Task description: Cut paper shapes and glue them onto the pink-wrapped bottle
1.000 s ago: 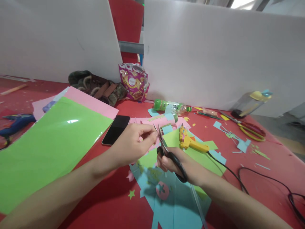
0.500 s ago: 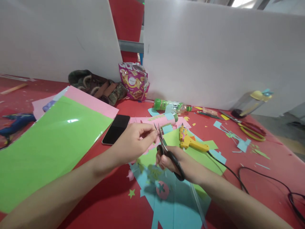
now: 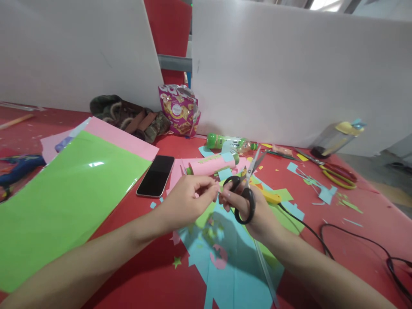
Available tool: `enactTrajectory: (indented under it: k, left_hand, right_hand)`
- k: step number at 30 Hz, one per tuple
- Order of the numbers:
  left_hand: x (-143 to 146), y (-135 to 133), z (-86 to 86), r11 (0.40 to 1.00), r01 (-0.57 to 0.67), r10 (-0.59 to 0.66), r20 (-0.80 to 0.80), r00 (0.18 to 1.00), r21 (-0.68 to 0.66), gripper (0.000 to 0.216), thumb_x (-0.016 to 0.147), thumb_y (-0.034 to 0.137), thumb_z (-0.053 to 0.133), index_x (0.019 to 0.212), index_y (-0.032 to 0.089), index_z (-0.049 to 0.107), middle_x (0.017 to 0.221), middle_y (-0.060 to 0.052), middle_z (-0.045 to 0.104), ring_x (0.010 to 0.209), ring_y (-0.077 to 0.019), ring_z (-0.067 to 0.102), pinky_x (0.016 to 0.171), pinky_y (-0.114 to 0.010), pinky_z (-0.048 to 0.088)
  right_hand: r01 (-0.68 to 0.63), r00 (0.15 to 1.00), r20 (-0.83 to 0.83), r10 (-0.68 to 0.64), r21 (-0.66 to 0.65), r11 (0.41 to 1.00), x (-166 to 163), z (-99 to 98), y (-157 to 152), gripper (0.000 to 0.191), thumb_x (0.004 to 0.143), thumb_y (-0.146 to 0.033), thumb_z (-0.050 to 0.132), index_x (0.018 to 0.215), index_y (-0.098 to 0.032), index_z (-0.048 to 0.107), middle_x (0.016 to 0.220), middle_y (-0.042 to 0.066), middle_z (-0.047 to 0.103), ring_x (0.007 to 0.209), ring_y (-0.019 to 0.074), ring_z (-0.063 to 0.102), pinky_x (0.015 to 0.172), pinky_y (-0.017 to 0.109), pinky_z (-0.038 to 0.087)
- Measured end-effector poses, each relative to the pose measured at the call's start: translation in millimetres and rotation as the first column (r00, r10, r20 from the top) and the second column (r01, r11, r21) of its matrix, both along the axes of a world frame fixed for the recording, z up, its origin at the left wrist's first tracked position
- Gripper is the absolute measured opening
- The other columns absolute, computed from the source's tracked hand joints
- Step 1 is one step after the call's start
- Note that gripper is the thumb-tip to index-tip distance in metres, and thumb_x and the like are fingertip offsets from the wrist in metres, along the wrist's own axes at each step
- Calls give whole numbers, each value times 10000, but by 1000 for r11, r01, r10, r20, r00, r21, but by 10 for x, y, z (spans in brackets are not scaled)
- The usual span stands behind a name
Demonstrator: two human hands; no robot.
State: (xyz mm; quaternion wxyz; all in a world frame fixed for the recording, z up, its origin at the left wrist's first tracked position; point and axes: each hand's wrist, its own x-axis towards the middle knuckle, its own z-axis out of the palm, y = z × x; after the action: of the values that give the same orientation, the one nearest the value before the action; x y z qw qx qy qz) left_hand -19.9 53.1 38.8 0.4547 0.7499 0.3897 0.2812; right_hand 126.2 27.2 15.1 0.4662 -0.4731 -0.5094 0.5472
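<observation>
My right hand (image 3: 254, 210) is closed on black-handled scissors (image 3: 249, 171), its fingers around the handles. The blades point up and away, slightly apart. My left hand (image 3: 191, 199) is pinched on a small pink paper piece (image 3: 218, 187), and the right fingertips meet it from the other side. Beneath both hands lie blue paper sheets (image 3: 238, 266) with green and pink scraps on top. A pink paper ring (image 3: 219, 256) and a green star (image 3: 177, 262) lie nearer to me. Just behind the scissors, a yellow glue gun (image 3: 270, 196) is partly hidden.
Left are a black phone (image 3: 156, 176) and green paper in a clear sleeve (image 3: 74, 201). Behind the hands lie a pink-wrapped tube (image 3: 212, 164), a green bottle (image 3: 230, 142) and a snack bag (image 3: 180, 110). A black cord (image 3: 309, 231) and yellow-handled shears (image 3: 337, 178) are right.
The scissors have swung away from the left fingertips, blades now up and to the right. My right fingertips have come up to meet the left at the pink piece.
</observation>
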Motion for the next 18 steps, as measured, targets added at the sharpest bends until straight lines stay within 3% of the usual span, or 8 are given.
enactTrajectory:
  k: [10, 18]
  left_hand:
    - [30, -36, -79, 999, 37, -38, 29, 999, 21, 251, 793, 214, 386, 563, 135, 447, 511, 52, 371, 455, -46, 319, 406, -162, 255]
    - [68, -48, -135, 991, 70, -58, 108, 992, -111, 251, 801, 268, 391, 629, 131, 511, 535, 45, 382, 452, -47, 323, 396, -161, 266]
  right_hand:
    - [1, 994, 111, -7, 56, 998, 7, 67, -9, 213, 657, -306, 590, 545, -153, 493, 509, -40, 425, 488, 86, 380, 473, 225, 303]
    - [-13, 990, 143, -2, 99, 995, 66, 72, 12, 134, 670, -243, 552, 577, -158, 507, 536, -21, 490, 504, 95, 420, 474, 222, 333]
